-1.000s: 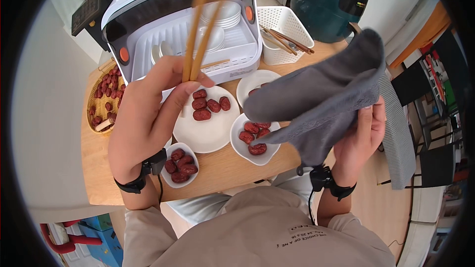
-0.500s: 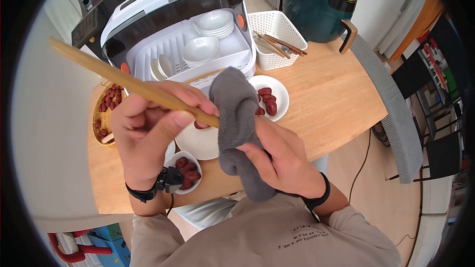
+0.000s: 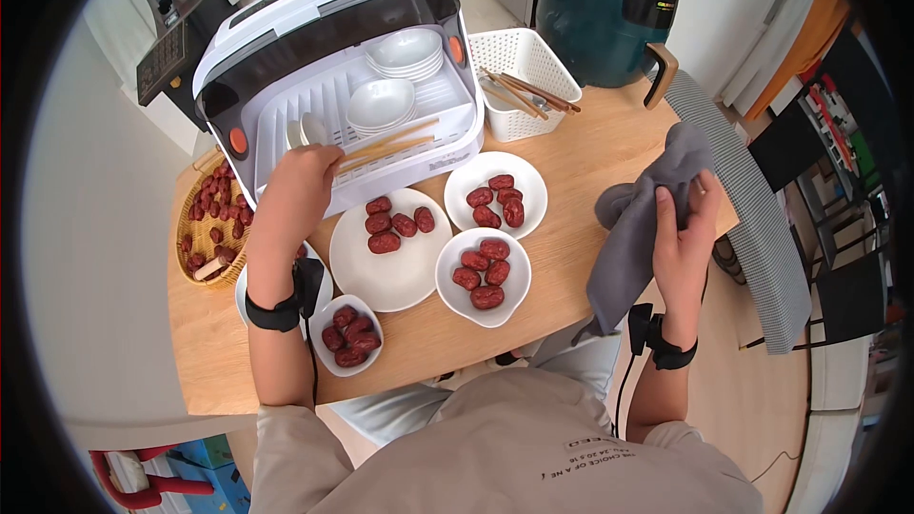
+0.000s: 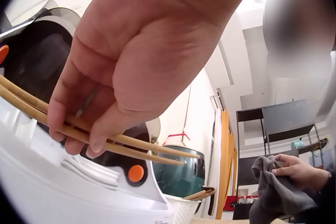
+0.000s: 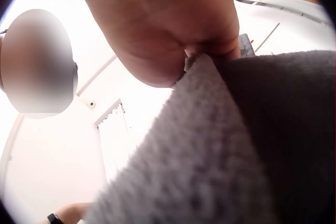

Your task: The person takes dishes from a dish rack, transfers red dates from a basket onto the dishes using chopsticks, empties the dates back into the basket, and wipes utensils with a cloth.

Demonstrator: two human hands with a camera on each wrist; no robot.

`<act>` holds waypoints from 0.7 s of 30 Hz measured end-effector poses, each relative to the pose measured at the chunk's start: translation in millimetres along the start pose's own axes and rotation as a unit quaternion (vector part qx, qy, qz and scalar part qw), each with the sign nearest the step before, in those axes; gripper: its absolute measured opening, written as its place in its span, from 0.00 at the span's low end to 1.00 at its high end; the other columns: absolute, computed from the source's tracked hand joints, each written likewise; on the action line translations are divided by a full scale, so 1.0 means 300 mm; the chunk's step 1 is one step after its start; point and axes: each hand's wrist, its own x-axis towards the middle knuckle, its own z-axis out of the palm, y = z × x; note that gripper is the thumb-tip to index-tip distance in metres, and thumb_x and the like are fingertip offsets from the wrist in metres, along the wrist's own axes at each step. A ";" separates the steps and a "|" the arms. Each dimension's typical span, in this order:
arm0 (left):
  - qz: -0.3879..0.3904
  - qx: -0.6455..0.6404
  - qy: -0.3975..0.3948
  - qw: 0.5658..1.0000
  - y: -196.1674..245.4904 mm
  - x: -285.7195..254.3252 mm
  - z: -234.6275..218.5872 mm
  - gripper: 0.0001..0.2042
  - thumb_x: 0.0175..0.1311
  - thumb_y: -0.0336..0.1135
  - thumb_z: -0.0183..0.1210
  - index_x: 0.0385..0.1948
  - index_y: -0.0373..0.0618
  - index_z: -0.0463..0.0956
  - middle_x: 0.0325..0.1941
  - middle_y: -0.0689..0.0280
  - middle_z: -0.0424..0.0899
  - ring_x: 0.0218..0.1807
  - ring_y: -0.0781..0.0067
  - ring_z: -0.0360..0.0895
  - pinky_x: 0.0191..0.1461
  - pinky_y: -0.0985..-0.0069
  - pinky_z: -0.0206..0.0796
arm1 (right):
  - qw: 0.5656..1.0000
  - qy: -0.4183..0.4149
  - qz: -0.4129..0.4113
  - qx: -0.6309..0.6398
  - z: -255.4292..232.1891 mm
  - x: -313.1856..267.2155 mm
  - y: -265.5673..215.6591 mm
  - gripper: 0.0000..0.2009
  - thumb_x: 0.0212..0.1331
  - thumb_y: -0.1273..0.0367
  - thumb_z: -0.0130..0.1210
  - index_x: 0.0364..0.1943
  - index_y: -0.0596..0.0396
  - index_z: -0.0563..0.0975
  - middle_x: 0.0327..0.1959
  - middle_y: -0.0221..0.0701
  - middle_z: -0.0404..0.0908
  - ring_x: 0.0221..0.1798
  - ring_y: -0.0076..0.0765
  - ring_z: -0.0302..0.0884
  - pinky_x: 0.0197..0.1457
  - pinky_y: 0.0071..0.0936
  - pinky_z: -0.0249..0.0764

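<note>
At the front ledge of the white dish box [image 3: 447,154], my left hand [image 3: 303,192] pinches a pair of wooden chopsticks [image 3: 392,145]. In the left wrist view, the thumb and fingers close around both chopsticks [image 4: 142,148], which lie nearly level along the box's front. Stacked white bowls [image 3: 383,103] and small upright dishes [image 3: 309,129] sit inside the box, behind them. My right hand [image 3: 684,238] grips a grey cloth [image 3: 624,266] that hangs down over the right part of the table. The cloth [image 5: 194,145] fills much of the right wrist view.
Red dates lie on a large white plate [image 3: 362,276], in a round dish [image 3: 528,171], in two small bowls and in a wicker basket [image 3: 181,243]. A white basket [image 3: 495,133] with chopsticks and a green air fryer [image 3: 590,24] stand at the back right.
The cloth was wrapped on the chopsticks' end half a second ago. Now the right hand has drawn it away rightward, and the left hand has carried the chopsticks forward to the dish box.
</note>
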 end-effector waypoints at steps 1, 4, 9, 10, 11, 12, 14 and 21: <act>-0.017 0.002 -0.006 1.000 -0.012 -0.003 0.017 0.07 0.60 0.21 0.53 0.35 0.33 0.80 0.35 0.45 0.81 0.40 0.42 0.78 0.45 0.60 0.71 | 0.998 -0.005 -0.012 -0.065 0.003 0.005 0.021 0.23 0.66 0.74 0.51 0.62 0.68 0.60 0.62 0.57 0.68 0.68 0.56 0.65 0.70 0.39 0.59; -0.036 0.023 -0.044 0.998 -0.055 -0.001 0.054 0.08 0.58 0.20 0.52 0.36 0.32 0.79 0.35 0.44 0.81 0.41 0.41 0.79 0.46 0.59 0.71 | 0.991 -0.090 0.022 -0.098 0.006 0.026 0.070 0.29 0.66 0.72 0.50 0.67 0.69 0.54 0.65 0.59 0.64 0.70 0.59 0.60 0.72 0.39 0.57; -0.050 0.009 -0.071 0.996 -0.092 0.013 0.082 0.10 0.57 0.19 0.51 0.37 0.32 0.79 0.35 0.42 0.81 0.42 0.40 0.78 0.47 0.58 0.71 | 0.971 -0.172 -0.003 -0.167 0.024 0.056 0.125 0.27 0.60 0.67 0.57 0.61 0.71 0.68 0.71 0.55 0.56 0.73 0.57 0.54 0.74 0.37 0.55; -0.052 -0.002 -0.071 0.996 -0.097 0.016 0.083 0.10 0.56 0.19 0.51 0.38 0.32 0.78 0.35 0.41 0.81 0.42 0.39 0.78 0.47 0.58 0.71 | 0.971 -0.171 -0.004 -0.167 0.024 0.056 0.123 0.27 0.60 0.67 0.57 0.61 0.71 0.68 0.71 0.55 0.56 0.73 0.57 0.54 0.74 0.37 0.55; -0.053 -0.002 -0.069 0.996 -0.099 0.017 0.084 0.10 0.56 0.19 0.51 0.38 0.32 0.78 0.35 0.41 0.81 0.42 0.39 0.78 0.47 0.58 0.71 | 0.971 -0.174 -0.006 -0.164 0.024 0.054 0.120 0.24 0.60 0.68 0.57 0.58 0.69 0.71 0.70 0.52 0.59 0.72 0.56 0.57 0.73 0.38 0.56; -0.050 -0.010 -0.082 0.995 -0.099 0.017 0.086 0.10 0.56 0.19 0.51 0.38 0.31 0.78 0.36 0.40 0.81 0.43 0.39 0.78 0.47 0.58 0.71 | 0.971 -0.177 -0.008 -0.161 0.028 0.055 0.113 0.21 0.60 0.68 0.57 0.55 0.67 0.74 0.69 0.49 0.62 0.70 0.55 0.59 0.72 0.38 0.58; -0.049 -0.019 -0.093 0.994 -0.104 0.018 0.093 0.11 0.55 0.19 0.50 0.38 0.31 0.78 0.36 0.40 0.80 0.43 0.38 0.78 0.48 0.58 0.71 | 0.973 -0.175 -0.029 -0.149 0.037 0.053 0.082 0.19 0.59 0.68 0.58 0.52 0.66 0.76 0.67 0.47 0.64 0.69 0.54 0.62 0.71 0.39 0.59; -0.060 -0.056 -0.142 0.987 -0.091 0.020 0.098 0.16 0.51 0.17 0.45 0.41 0.31 0.77 0.38 0.39 0.81 0.47 0.39 0.78 0.53 0.59 0.69 | 0.952 -0.261 -0.120 -0.108 0.114 0.120 -0.020 0.18 0.58 0.69 0.59 0.51 0.63 0.75 0.65 0.46 0.67 0.67 0.54 0.64 0.69 0.39 0.62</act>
